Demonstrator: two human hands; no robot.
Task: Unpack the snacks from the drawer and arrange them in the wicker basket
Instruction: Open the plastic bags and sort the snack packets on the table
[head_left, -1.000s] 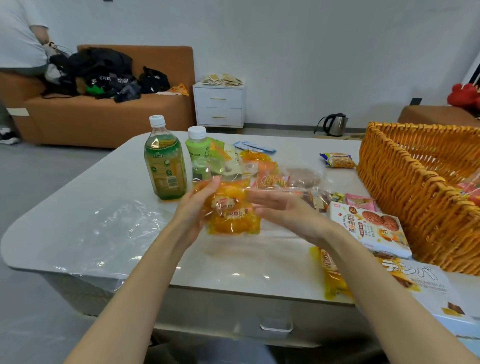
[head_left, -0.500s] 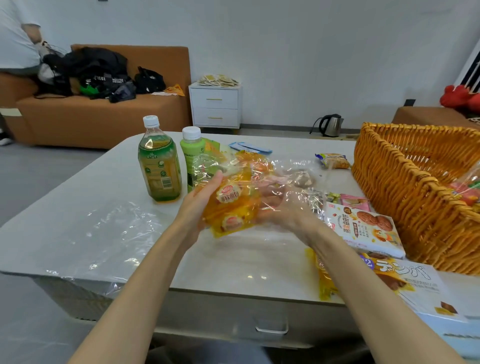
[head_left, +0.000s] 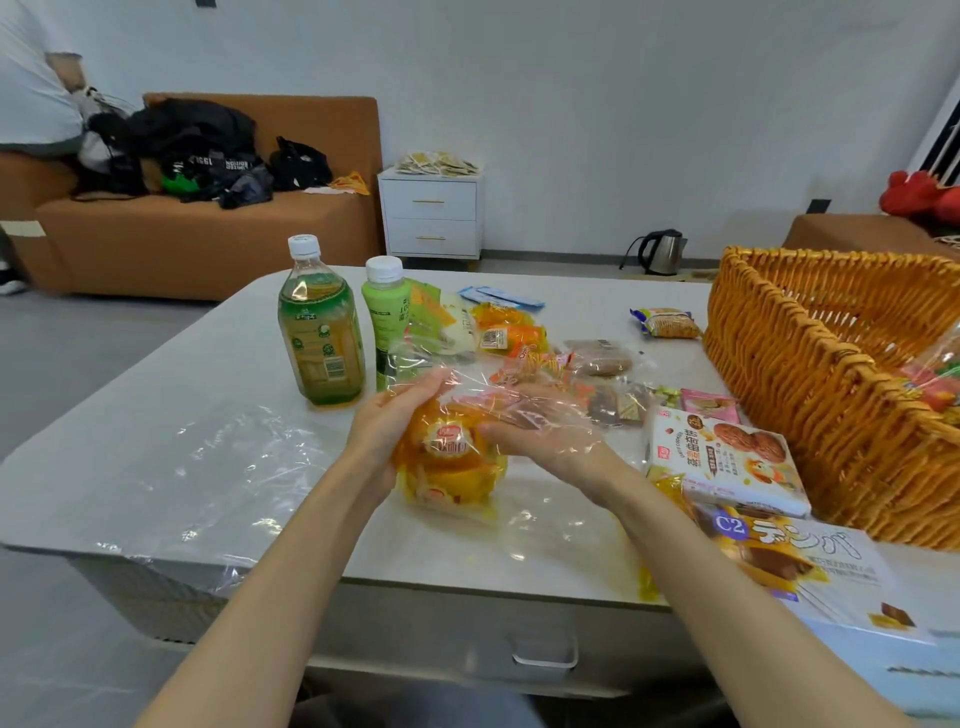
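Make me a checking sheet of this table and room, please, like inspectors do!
Surface: pale table, with clear plastic film lying on its left part.
Job's things: wicker basket at right, packets inside; orange snack packs in a clear bag; drawer below, closed.
Clutter: tea bottle, green bottle, cookie box, loose small packets.
Hands: left hand grips the orange snack packs; right hand lies flat against them, under clear plastic.
Cables: nothing seen.
Surroundings: brown sofa with black bags, white cabinet, kettle on the floor.
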